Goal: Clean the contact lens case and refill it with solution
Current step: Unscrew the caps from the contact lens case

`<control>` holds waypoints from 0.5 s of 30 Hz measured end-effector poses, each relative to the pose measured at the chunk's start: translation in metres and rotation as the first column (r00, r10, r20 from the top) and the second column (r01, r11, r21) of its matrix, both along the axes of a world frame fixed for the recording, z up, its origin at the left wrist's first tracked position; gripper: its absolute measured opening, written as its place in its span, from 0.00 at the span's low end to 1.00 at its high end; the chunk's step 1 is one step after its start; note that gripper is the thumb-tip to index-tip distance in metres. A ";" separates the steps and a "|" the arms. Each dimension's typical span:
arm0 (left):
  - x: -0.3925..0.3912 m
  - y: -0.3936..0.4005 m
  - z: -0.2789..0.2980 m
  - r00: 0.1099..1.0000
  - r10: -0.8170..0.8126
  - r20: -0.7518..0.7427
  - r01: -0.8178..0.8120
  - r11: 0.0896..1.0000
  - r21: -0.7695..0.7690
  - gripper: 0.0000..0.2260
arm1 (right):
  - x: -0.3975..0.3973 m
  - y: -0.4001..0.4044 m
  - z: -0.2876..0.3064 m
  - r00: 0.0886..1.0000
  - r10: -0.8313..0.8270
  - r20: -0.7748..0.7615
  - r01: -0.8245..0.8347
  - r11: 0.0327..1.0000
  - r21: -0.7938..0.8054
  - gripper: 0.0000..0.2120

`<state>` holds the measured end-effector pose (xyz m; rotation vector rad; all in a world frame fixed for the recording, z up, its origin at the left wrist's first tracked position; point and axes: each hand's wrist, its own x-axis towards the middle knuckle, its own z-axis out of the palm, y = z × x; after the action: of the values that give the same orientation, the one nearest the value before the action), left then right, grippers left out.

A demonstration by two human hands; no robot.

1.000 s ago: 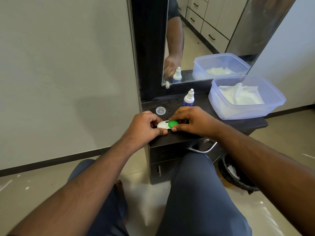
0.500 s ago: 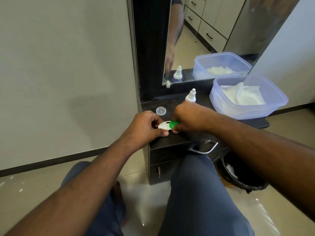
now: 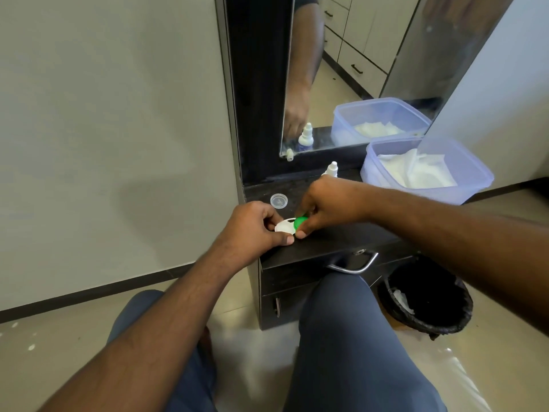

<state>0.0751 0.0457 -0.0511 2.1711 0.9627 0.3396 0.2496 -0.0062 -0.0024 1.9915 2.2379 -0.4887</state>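
Nearest, two knees in blue-grey trousers [image 3: 350,346] are seen under both forearms. Just beyond them the left hand [image 3: 252,230] is curled on the white end of the contact lens case [image 3: 283,226], which is pinched between its thumb and bent fingers at the front edge of the dark vanity top [image 3: 335,233]. The right hand [image 3: 329,203] meets it from the other side — its thumb and fingertips are closed round the green cap [image 3: 300,222], which is seen tilted rather than flat on the case. The two thumbs almost touch below the case; most of the case is hidden by the fingers.

Just past the left fingers a small clear cap [image 3: 279,201] lies open side up on the top. Behind the right knuckles only the white nozzle of the solution bottle [image 3: 332,168] is shown — its body is blocked by the hand. To the right of that hand, well apart, a clear plastic tub [image 3: 472,191] holding white tissues [image 3: 416,171] is set on the top.

Below the right forearm a black-lined waste bin [image 3: 427,301] stands on the floor, beside the drawer's metal handle [image 3: 353,267]. Farthest back, the mirror [image 3: 371,69] repeats the bottle, the tub and an arm.
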 end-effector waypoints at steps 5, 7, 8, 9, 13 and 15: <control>0.001 0.000 0.002 1.000 0.007 -0.017 -0.007 1.000 -0.019 0.12 | -0.012 -0.004 -0.012 0.977 -0.213 0.015 0.213 0.977 0.030 0.17; 0.001 0.001 0.002 1.000 0.000 -0.024 0.000 1.000 -0.011 0.12 | -0.020 0.000 -0.010 0.972 -0.228 0.053 0.227 0.974 0.024 0.14; 0.001 0.001 0.002 1.000 -0.005 -0.023 0.005 1.000 -0.004 0.12 | -0.024 0.002 -0.008 0.971 -0.223 0.085 0.222 0.975 0.019 0.13; 0.001 0.000 0.002 1.000 -0.007 -0.021 0.007 1.000 0.001 0.12 | -0.028 0.004 -0.006 0.971 -0.212 0.115 0.211 0.977 0.018 0.12; -0.001 -0.001 0.001 1.000 -0.018 0.001 0.018 1.000 0.014 0.10 | -0.031 0.008 0.000 0.976 -0.116 0.184 0.121 0.992 -0.020 0.14; -0.002 -0.002 0.001 1.000 -0.017 0.005 0.017 1.000 0.019 0.10 | -0.029 0.009 0.002 0.977 -0.049 0.208 0.058 0.997 -0.040 0.13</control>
<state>0.0734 0.0438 -0.0505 2.1934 0.9412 0.3475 0.2208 0.0024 -0.0003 1.9830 2.0363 -0.3178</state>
